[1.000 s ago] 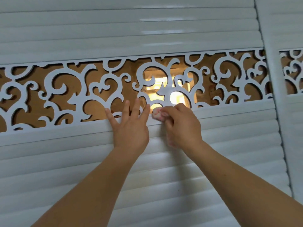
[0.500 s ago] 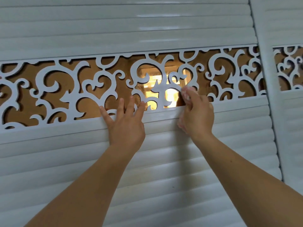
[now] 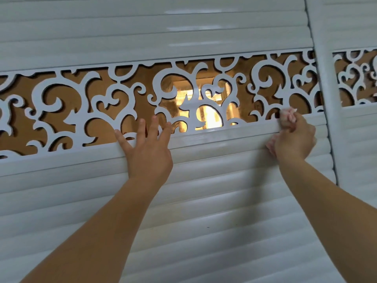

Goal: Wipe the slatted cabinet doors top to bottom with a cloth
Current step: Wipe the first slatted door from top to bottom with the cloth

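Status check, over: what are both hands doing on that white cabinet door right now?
Left hand flat, fingers spread on slats. Right hand grips pink cloth at scrollwork panel's lower edge, near door frame. Nothing in the way.

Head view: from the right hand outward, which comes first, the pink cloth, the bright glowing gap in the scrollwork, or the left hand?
1. Pink cloth, gripped in the right hand.
2. Glowing gap, to its left in the scrollwork.
3. Left hand, farther left, flat on the slats.

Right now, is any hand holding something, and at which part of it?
The right hand grips a small pinkish cloth, bunched inside its curled fingers, with only the top end showing. The left hand holds nothing; it rests flat on the cabinet door.
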A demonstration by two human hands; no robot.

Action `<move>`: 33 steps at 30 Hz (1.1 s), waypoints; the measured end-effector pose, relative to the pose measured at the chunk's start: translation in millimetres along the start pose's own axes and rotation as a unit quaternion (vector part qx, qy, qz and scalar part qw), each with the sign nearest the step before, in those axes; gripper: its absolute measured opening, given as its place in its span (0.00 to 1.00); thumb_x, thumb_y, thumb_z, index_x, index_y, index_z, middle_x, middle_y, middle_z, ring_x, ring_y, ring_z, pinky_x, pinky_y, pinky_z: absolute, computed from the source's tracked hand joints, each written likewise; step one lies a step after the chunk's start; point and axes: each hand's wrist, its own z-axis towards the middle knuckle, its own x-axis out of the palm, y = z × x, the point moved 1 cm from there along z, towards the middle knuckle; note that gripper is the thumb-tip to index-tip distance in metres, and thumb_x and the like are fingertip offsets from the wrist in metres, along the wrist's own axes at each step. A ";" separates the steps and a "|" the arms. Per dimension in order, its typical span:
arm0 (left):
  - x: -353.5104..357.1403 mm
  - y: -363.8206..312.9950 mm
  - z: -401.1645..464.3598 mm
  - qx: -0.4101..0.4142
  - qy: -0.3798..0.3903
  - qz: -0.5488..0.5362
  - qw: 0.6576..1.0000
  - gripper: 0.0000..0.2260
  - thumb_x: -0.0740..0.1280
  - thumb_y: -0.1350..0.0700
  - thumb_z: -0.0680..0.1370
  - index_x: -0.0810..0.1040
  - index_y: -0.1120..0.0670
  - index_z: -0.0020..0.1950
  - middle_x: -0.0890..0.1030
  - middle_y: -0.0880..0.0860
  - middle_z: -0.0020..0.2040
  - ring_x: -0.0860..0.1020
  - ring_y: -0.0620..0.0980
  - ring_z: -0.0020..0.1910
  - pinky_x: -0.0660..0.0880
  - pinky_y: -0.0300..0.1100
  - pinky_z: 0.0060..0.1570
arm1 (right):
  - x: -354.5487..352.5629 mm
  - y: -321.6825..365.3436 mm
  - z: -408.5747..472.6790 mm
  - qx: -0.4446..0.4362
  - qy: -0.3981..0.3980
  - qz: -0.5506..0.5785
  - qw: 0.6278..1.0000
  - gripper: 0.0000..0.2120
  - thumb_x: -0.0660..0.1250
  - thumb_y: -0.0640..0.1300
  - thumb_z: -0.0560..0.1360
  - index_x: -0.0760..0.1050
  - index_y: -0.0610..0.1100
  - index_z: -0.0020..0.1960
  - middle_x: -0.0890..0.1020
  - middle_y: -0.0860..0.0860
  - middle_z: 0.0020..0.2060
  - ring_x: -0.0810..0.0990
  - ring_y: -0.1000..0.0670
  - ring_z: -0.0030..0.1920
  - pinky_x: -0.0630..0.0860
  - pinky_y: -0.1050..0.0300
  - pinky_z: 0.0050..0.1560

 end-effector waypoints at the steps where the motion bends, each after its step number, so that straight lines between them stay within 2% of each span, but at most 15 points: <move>1: 0.4 -0.3 0.3 -0.002 0.001 -0.002 1.000 0.28 0.56 0.53 0.80 0.46 0.43 0.76 0.45 0.51 0.78 0.42 0.55 0.76 0.38 0.70 0.65 | 3.7 1.5 -6.1 -0.018 0.011 -0.013 1.000 0.24 0.54 0.32 0.78 0.70 0.51 0.69 0.70 0.44 0.61 0.69 0.42 0.61 0.71 0.54 0.57; 4: 0.3 -1.6 0.3 -0.006 0.001 -0.009 1.000 0.28 0.56 0.53 0.80 0.46 0.43 0.76 0.45 0.51 0.78 0.42 0.55 0.76 0.38 0.70 0.65 | 19.8 14.1 -35.0 -0.089 0.042 -0.062 0.993 0.24 0.57 0.32 0.77 0.68 0.52 0.69 0.72 0.43 0.58 0.70 0.42 0.57 0.71 0.53 0.52; 7: -0.2 -2.1 -0.6 -0.008 0.003 -0.017 1.000 0.28 0.56 0.54 0.80 0.46 0.43 0.76 0.44 0.51 0.78 0.42 0.55 0.76 0.38 0.69 0.65 | 38.2 26.9 -70.1 -0.163 0.084 -0.049 0.982 0.28 0.61 0.32 0.76 0.65 0.55 0.70 0.73 0.46 0.58 0.69 0.45 0.56 0.75 0.52 0.50; 11: 1.5 -0.4 -2.6 -0.004 0.003 -0.012 1.000 0.29 0.55 0.55 0.80 0.44 0.43 0.76 0.44 0.50 0.78 0.41 0.54 0.76 0.38 0.70 0.65 | 56.9 49.4 -118.2 -0.234 0.159 -0.054 0.958 0.29 0.62 0.35 0.77 0.61 0.55 0.73 0.72 0.49 0.62 0.68 0.46 0.59 0.66 0.61 0.50; 14: 1.3 1.5 -3.9 -0.001 0.003 -0.010 1.000 0.29 0.54 0.56 0.80 0.44 0.43 0.76 0.43 0.50 0.78 0.41 0.53 0.76 0.38 0.70 0.65 | 55.3 61.6 -132.8 -0.234 0.267 0.053 0.933 0.21 0.57 0.40 0.81 0.66 0.55 0.71 0.74 0.49 0.59 0.71 0.48 0.59 0.71 0.57 0.57; 16: 0.2 1.5 -4.7 -0.004 0.001 -0.015 1.000 0.29 0.55 0.56 0.80 0.45 0.43 0.76 0.43 0.50 0.78 0.41 0.53 0.76 0.38 0.70 0.65 | 44.8 61.1 -124.6 -0.208 0.303 0.125 0.922 0.18 0.56 0.40 0.81 0.70 0.54 0.68 0.75 0.50 0.55 0.74 0.52 0.56 0.71 0.64 0.54; 17: -0.2 0.8 -4.7 -0.008 0.001 -0.020 1.000 0.29 0.55 0.56 0.80 0.45 0.43 0.76 0.44 0.50 0.78 0.41 0.53 0.76 0.37 0.70 0.65 | 38.2 58.0 -113.3 -0.196 0.278 0.139 0.930 0.18 0.56 0.40 0.81 0.71 0.54 0.67 0.75 0.51 0.53 0.74 0.54 0.53 0.70 0.69 0.51; 19: -0.3 -1.2 -4.9 -0.016 0.003 -0.026 1.000 0.28 0.55 0.56 0.80 0.46 0.43 0.76 0.44 0.50 0.78 0.41 0.53 0.76 0.37 0.70 0.65 | 21.8 45.1 -79.7 -0.164 0.180 0.131 0.961 0.18 0.57 0.39 0.81 0.72 0.54 0.66 0.73 0.53 0.51 0.73 0.56 0.51 0.70 0.69 0.49; 23: 3.3 -2.6 -4.7 -0.025 -0.001 -0.033 0.999 0.28 0.55 0.55 0.80 0.46 0.43 0.76 0.44 0.50 0.78 0.41 0.53 0.76 0.37 0.69 0.65 | -7.7 -7.8 -5.0 -0.083 0.018 0.056 0.995 0.19 0.56 0.40 0.78 0.72 0.60 0.61 0.75 0.52 0.52 0.76 0.49 0.54 0.75 0.51 0.58; 25: 4.9 -2.4 -5.7 -0.024 -0.006 -0.032 0.999 0.28 0.55 0.55 0.81 0.45 0.43 0.76 0.44 0.50 0.78 0.41 0.53 0.76 0.37 0.69 0.65 | -11.9 -44.8 25.3 -0.067 -0.010 0.012 0.998 0.16 0.55 0.50 0.74 0.71 0.64 0.58 0.78 0.49 0.52 0.78 0.43 0.51 0.78 0.41 0.52; 27: 5.9 -2.8 -6.5 -0.021 -0.012 -0.032 0.999 0.27 0.54 0.54 0.81 0.46 0.44 0.77 0.44 0.51 0.78 0.41 0.54 0.76 0.37 0.69 0.65 | -11.6 -68.9 41.2 -0.045 -0.024 -0.046 0.998 0.18 0.53 0.55 0.71 0.70 0.64 0.59 0.78 0.47 0.52 0.78 0.41 0.50 0.78 0.39 0.49; 29: 6.6 -3.5 -6.8 -0.022 -0.015 -0.038 0.999 0.27 0.54 0.54 0.81 0.46 0.44 0.77 0.45 0.51 0.78 0.41 0.53 0.76 0.37 0.69 0.65 | -16.1 -51.0 26.8 -0.007 -0.011 -0.037 0.999 0.18 0.54 0.43 0.76 0.69 0.58 0.63 0.75 0.45 0.56 0.74 0.40 0.55 0.75 0.41 0.56; 30: 6.9 -3.4 -6.7 -0.023 -0.015 -0.041 0.999 0.27 0.54 0.55 0.81 0.46 0.44 0.77 0.45 0.51 0.78 0.41 0.53 0.76 0.37 0.69 0.65 | -13.1 -46.0 22.7 -0.005 -0.011 -0.038 0.999 0.20 0.53 0.37 0.77 0.69 0.54 0.64 0.74 0.43 0.57 0.71 0.40 0.58 0.71 0.48 0.60; 32: 7.1 -3.9 -6.1 -0.024 -0.013 -0.043 0.999 0.27 0.54 0.55 0.81 0.46 0.44 0.77 0.44 0.50 0.78 0.41 0.53 0.76 0.37 0.69 0.65 | -4.7 -40.8 11.3 -0.004 -0.014 -0.049 0.999 0.22 0.50 0.34 0.79 0.66 0.50 0.69 0.72 0.43 0.61 0.67 0.40 0.61 0.63 0.58 0.56; 33: 7.3 -4.2 -6.1 -0.023 -0.011 -0.043 0.999 0.27 0.54 0.55 0.81 0.45 0.43 0.77 0.44 0.50 0.78 0.40 0.53 0.76 0.37 0.69 0.65 | 0.5 -38.7 2.9 -0.009 -0.016 -0.051 0.999 0.22 0.50 0.34 0.80 0.65 0.51 0.71 0.71 0.43 0.63 0.66 0.41 0.62 0.61 0.59 0.54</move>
